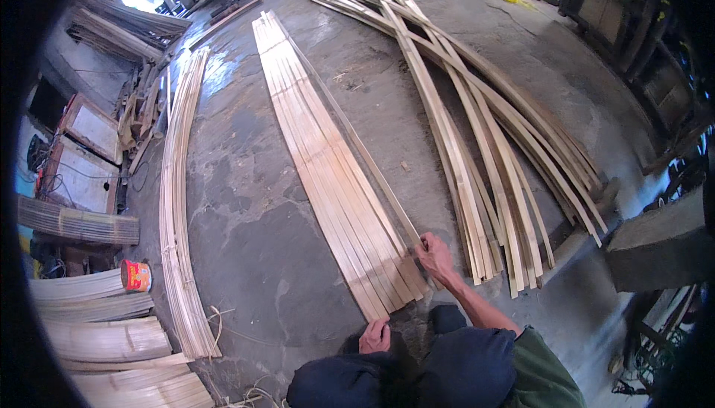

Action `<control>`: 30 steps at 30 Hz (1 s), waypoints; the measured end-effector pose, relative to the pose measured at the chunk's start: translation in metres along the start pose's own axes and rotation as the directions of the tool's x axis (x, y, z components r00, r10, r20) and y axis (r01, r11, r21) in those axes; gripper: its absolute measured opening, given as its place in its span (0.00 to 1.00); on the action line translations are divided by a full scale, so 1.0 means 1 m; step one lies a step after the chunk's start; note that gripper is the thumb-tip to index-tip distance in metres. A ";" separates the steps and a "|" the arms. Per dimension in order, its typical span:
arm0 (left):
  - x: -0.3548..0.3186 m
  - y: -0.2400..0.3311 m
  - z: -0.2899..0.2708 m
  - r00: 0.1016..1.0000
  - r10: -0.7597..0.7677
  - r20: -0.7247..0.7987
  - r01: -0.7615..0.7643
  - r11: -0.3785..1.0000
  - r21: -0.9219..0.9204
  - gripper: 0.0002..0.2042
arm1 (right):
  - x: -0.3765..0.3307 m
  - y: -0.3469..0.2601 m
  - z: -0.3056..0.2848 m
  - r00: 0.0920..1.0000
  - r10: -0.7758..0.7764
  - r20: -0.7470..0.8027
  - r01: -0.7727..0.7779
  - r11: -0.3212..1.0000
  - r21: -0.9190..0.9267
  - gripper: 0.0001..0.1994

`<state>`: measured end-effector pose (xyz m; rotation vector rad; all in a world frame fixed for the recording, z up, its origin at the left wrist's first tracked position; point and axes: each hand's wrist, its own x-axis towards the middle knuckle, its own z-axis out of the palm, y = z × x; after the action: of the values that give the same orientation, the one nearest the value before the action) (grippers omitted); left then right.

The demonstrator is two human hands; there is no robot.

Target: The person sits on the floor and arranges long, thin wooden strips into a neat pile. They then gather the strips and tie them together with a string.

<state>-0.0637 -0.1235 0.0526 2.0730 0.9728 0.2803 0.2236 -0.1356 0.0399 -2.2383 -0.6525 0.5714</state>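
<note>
A long row of pale bamboo strips (328, 162) lies side by side on the floor in front of me, running away from my knees. Along its right edge, a single bamboo strip (365, 156) stands slightly apart from the row, touching it only toward the far end. My right hand (436, 257) is closed on the near end of that strip, thumb and fingers pinched together. My left hand (375, 336) sits low at the row's near left corner, fingers curled in against the strip ends. Whatever its fingertips grip is hidden.
Crossed bundles of bamboo strips (477, 102) lie to the right. A narrow bundle (179, 207) stretches along the left. Stacked slatted panels (112, 339) and a red and orange tub (135, 276) stand at the lower left. A grey block (659, 240) juts in at the right.
</note>
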 end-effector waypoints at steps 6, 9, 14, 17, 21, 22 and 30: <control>-0.003 0.002 -0.007 0.999 -0.017 -0.028 0.016 1.000 -0.019 0.09 | -0.027 -0.042 -0.075 0.995 0.073 -0.066 -0.039 0.910 0.413 0.18; -0.003 -0.001 -0.005 0.999 0.000 -0.041 -0.001 1.000 -0.007 0.09 | -0.041 -0.045 -0.114 0.982 0.086 -0.168 -0.013 0.918 0.396 0.20; -0.004 -0.001 -0.009 0.999 -0.018 -0.030 0.018 1.000 -0.007 0.08 | -0.038 -0.034 -0.163 0.978 0.081 -0.190 -0.066 0.994 0.084 0.23; -0.001 -0.003 -0.004 1.000 -0.012 0.001 0.012 1.000 0.014 0.09 | -0.028 0.003 -0.174 0.938 0.067 -0.341 -0.028 0.992 0.119 0.22; -0.002 -0.006 -0.002 0.999 0.020 -0.032 -0.020 1.000 0.018 0.07 | -0.010 0.038 -0.187 0.900 -0.001 -0.436 0.055 0.992 0.110 0.22; -0.002 -0.003 -0.002 1.000 0.013 -0.023 -0.013 1.000 0.019 0.07 | -0.006 0.056 -0.187 0.865 -0.064 -0.498 0.152 0.979 0.137 0.22; 0.003 -0.001 0.005 0.998 0.043 -0.036 -0.043 0.999 0.016 0.07 | -0.012 0.127 -0.201 0.905 -0.040 -0.425 0.009 0.997 -0.073 0.24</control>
<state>-0.0602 -0.1239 0.0485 2.1109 0.9555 0.3356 0.3641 -0.3246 0.0767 -2.3110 -0.4765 0.0344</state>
